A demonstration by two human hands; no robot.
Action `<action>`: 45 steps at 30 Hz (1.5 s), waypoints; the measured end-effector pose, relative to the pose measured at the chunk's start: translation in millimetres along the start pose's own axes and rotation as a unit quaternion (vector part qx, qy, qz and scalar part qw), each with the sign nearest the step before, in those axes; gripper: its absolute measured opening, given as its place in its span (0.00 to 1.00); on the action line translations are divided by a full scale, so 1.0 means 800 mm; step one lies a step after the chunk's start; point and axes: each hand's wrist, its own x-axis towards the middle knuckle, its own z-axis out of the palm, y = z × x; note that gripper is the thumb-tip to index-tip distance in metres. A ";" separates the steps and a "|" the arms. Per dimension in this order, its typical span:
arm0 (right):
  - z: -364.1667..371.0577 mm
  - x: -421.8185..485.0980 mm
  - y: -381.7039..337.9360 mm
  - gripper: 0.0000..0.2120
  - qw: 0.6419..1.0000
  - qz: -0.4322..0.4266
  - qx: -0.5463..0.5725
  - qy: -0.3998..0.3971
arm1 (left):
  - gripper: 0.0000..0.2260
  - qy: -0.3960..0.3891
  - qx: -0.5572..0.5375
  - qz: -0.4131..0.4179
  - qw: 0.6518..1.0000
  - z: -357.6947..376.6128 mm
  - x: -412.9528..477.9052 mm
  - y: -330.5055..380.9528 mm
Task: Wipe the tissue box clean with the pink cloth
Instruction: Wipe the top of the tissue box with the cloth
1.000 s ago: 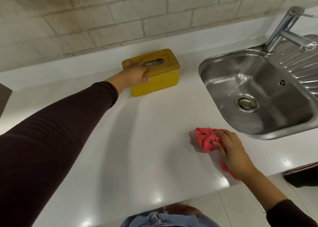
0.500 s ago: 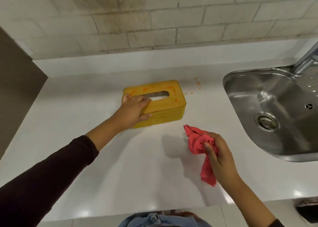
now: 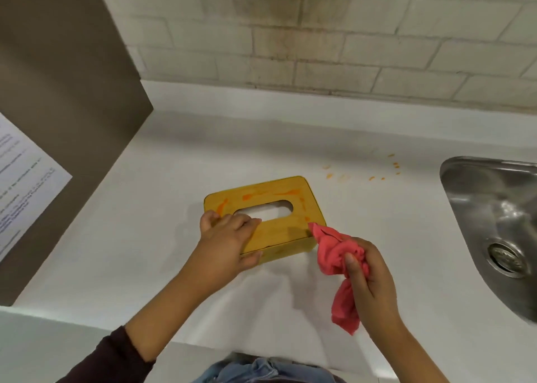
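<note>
Your left hand (image 3: 229, 244) grips the box (image 3: 276, 231) at its near left corner: the fingers lie curled over the lid, reaching the left end of the slot (image 3: 270, 209), and the thumb presses against the near side wall. Your right hand (image 3: 374, 281) holds the cloth (image 3: 334, 252) bunched up, with fingers and thumb curled round it. One pointed tip of the cloth reaches up to the near right corner of the lid, though whether it touches there cannot be told. A loose tail hangs down below your palm, over the counter (image 3: 174, 208).

You have the box lying flat on the white counter, about midway between the brown panel (image 3: 66, 92) on your left and the sink (image 3: 494, 208) on your right, and clear of the tiled wall (image 3: 319, 48). It is yellow, with an oval slot in the lid. Orange smears (image 3: 287, 192) show on the lid along the far edge and at both ends of the slot. Small orange specks (image 3: 372, 178) lie on the counter beyond the box, toward the sink.

A printed sheet (image 3: 23, 179) is stuck on the panel. Your left sleeve (image 3: 110, 359) is dark and pushed back from the wrist.
</note>
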 end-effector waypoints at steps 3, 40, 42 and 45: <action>0.017 0.004 -0.008 0.07 0.998 0.033 0.016 0.047 | 0.27 0.011 0.011 -0.015 1.000 -0.003 -0.019 0.000; 0.034 0.159 -0.010 0.07 0.897 -0.162 -0.294 -0.288 | 0.61 -0.073 -0.270 -0.197 0.940 0.009 -0.030 -0.080; 0.017 0.151 -0.010 0.08 0.887 -0.173 -0.290 -0.316 | 0.62 -0.073 -0.268 -0.199 0.940 0.010 -0.030 -0.081; 0.000 0.155 -0.011 0.09 0.890 -0.148 -0.298 -0.311 | 0.62 -0.072 -0.283 -0.194 0.936 0.009 -0.030 -0.080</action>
